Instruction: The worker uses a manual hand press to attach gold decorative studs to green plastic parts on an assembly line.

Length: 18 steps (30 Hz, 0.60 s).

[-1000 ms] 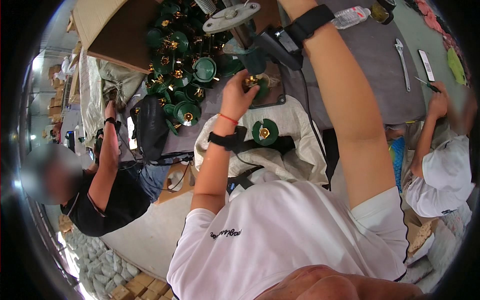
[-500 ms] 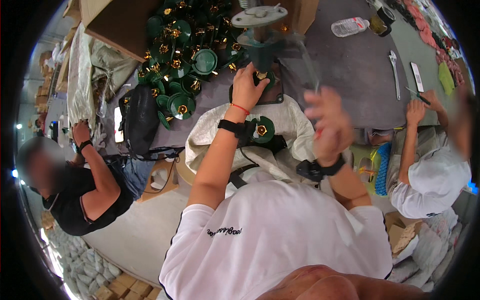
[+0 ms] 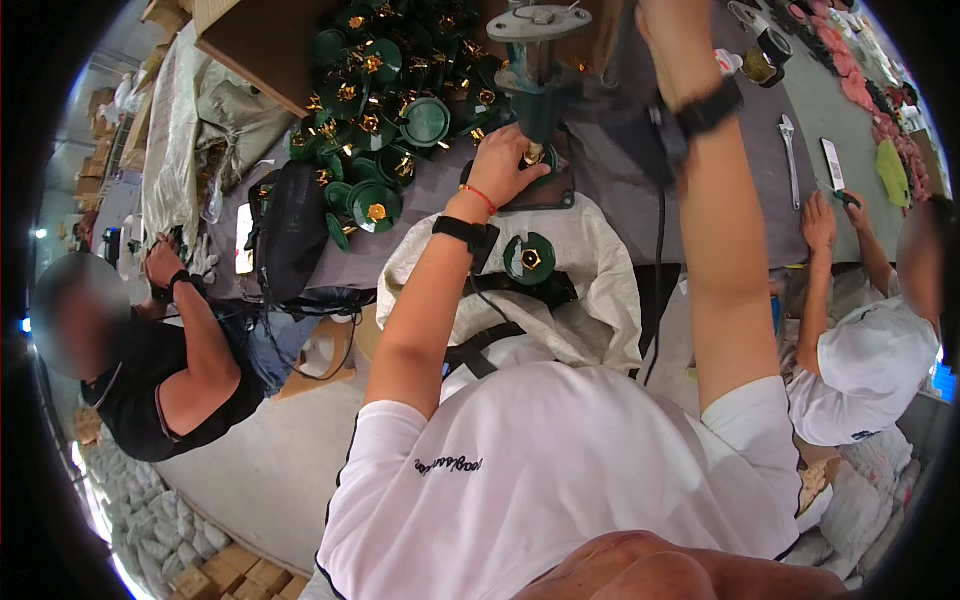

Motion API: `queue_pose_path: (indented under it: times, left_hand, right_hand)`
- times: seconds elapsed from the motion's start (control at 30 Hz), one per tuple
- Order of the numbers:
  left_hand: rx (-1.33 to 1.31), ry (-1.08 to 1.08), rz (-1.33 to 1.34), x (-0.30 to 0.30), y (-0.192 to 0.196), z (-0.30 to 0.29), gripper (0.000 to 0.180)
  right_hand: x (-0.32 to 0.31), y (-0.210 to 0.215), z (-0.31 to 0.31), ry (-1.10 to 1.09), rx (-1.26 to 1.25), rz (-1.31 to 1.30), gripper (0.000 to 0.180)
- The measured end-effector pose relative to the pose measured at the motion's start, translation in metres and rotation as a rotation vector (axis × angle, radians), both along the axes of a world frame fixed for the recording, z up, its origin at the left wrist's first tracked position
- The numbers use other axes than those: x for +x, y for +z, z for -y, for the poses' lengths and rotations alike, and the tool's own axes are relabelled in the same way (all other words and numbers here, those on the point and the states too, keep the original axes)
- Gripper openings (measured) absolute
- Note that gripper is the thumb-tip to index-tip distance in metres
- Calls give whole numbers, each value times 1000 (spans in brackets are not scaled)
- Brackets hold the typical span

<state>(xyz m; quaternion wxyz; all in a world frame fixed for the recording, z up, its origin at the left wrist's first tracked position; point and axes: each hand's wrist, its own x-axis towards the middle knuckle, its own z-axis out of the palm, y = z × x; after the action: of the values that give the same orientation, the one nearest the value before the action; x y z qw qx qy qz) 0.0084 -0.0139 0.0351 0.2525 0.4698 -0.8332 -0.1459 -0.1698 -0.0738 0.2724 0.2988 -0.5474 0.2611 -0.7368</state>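
**Brass-centred part held under the press post**

The small brass-tipped green fitting point(image 3: 533, 155) sits at the foot of the grey-green press post point(image 3: 537, 85), at about twelve o'clock from the person's chest. The left hand point(image 3: 505, 165) is curled round it, fingertips pinching it from the nine o'clock side. The right hand point(image 3: 680, 25) is raised at one o'clock, largely cut off by the picture's edge, so I cannot tell whether it grips anything.

The fitting looks like rigid painted metal with a brass core: probably stiff, fairly weighty for its size, smooth enough to slip. Its rim seems the safest place to hold, clear of the brass centre.

Below the hand, at six o'clock, another green disc point(image 3: 529, 258) lies on a white sack point(image 3: 590, 300). At ten o'clock a heap of green discs point(image 3: 385, 110) spreads over the table point(image 3: 750, 215), beside a black bag point(image 3: 290, 230). Two co-workers sit at either side.
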Motion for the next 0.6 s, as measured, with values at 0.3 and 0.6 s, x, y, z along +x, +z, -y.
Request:
queue_pose_path:
  times: [0.3, 0.6]
  left_hand:
    - [-134, -122, 10, 38, 26, -100, 53]
    - [41, 441, -391, 81, -38, -46, 45]
  right_hand:
    - [3, -7, 46, -144, 37, -53, 35]
    - [6, -5, 45, -135, 57, -23, 35]
